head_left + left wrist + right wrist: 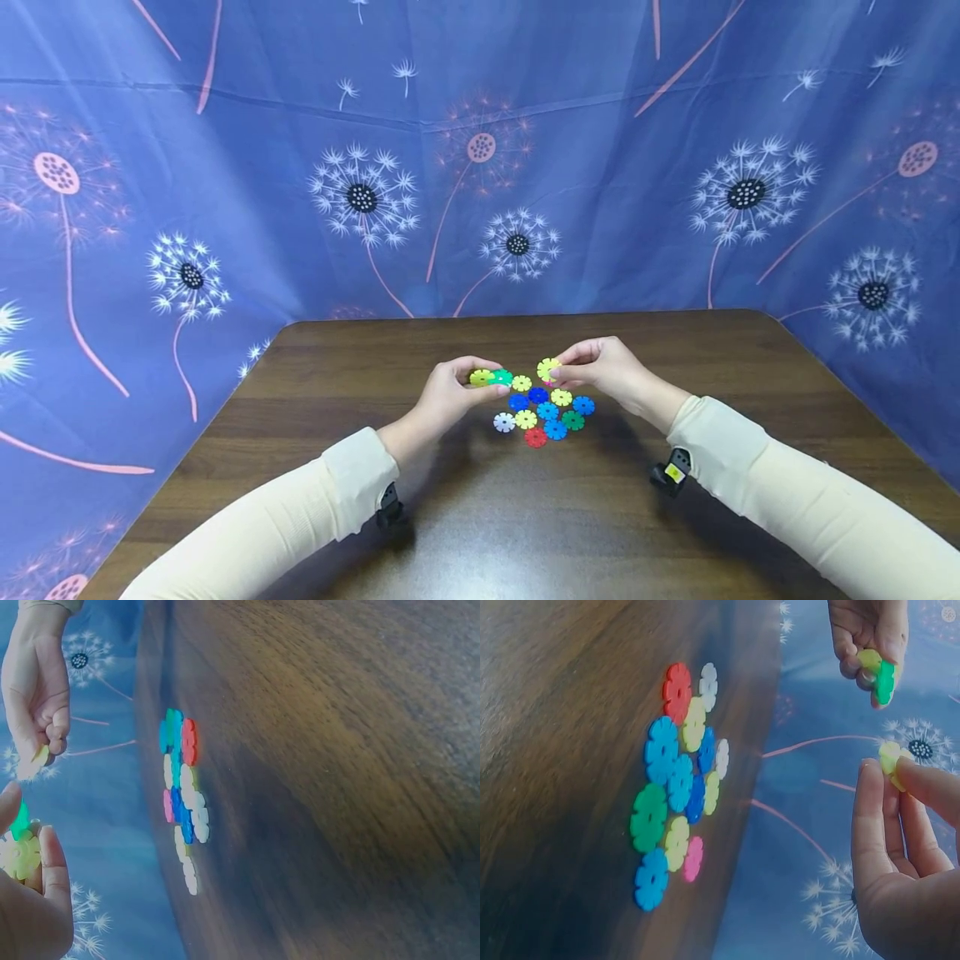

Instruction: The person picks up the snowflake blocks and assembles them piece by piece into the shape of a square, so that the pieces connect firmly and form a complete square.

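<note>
- Left hand (pixel 448 392), centre-left of the head view, pinches a joined pair of discs (pixel 491 377): one yellow, one green, slotted together. Fingers and thumb are curled round the pair; it is held clear of the surface (pixel 480 517).
- The right wrist view shows the pair (pixel 877 671) at the upper right of the frame, the green disc set crosswise to the yellow one.
- Right hand (pixel 603 371), centre-right of the head view, pinches a single yellow disc (pixel 548 367) between thumb and fingertips, also lifted off the surface. Same disc seen close in the right wrist view (pixel 891 761), at the fingertips.
- The two hands are apart, with a gap between the single disc and the pair; not touching.
- Loose pile (pixel 543 410) lies flat on the surface below and between the hands: blue, yellow, green, red, white and one pink disc, mostly touching or overlapping. The right wrist view (pixel 676 787) shows it best; none of these look slotted together, though overlap makes it hard to be sure.
- Judged progress: early. One join is made (two discs), a third disc is in the grip and not attached. Roughly a dozen discs are unused on the surface.
- Left wrist view is blurred; it confirms only the pile (pixel 182 791) and both hands raised.
</note>
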A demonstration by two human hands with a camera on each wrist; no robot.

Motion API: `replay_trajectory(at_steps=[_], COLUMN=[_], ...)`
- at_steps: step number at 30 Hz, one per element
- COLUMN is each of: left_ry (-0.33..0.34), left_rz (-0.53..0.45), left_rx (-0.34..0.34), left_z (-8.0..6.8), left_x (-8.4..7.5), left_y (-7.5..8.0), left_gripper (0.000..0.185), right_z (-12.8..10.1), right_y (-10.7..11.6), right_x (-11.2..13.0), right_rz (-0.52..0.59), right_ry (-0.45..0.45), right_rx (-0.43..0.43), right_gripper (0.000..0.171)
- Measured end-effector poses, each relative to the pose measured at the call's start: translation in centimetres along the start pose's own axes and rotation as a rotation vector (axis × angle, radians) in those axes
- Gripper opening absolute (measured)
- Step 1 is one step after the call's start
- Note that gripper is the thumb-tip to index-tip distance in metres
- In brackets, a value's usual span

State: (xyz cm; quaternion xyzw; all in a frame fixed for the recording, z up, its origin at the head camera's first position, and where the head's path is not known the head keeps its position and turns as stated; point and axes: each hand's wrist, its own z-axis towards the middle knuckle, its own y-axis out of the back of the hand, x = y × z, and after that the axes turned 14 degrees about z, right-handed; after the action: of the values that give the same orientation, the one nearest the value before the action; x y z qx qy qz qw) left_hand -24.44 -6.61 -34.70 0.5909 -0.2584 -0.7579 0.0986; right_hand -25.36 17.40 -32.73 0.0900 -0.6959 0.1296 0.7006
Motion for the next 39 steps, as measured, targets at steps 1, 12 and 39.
replay_trajectory(at_steps=[1, 12, 39], left_ry=[-0.004, -0.016, 0.009], left_rz=[-0.009, -0.013, 0.027], left_rx=[0.003, -0.011, -0.034], left_z=[-0.2, -0.1, -0.9], left_x=[-0.3, -0.5, -3.2], left_y=[0.1, -0.3, 0.0], left_gripper=[0.034, 0.031, 0.031], right_z=[0.0, 0.1, 0.3], right_y=[-0.2, -1.4, -3.5], right_x=[0.0, -0.2, -0.2], right_rz=[0.002, 0.001, -0.064], right_ry=[0.000, -0.001, 0.040], right_rx=[0.003, 0.016, -0.049], right_gripper=[0.033, 0.033, 0.025])
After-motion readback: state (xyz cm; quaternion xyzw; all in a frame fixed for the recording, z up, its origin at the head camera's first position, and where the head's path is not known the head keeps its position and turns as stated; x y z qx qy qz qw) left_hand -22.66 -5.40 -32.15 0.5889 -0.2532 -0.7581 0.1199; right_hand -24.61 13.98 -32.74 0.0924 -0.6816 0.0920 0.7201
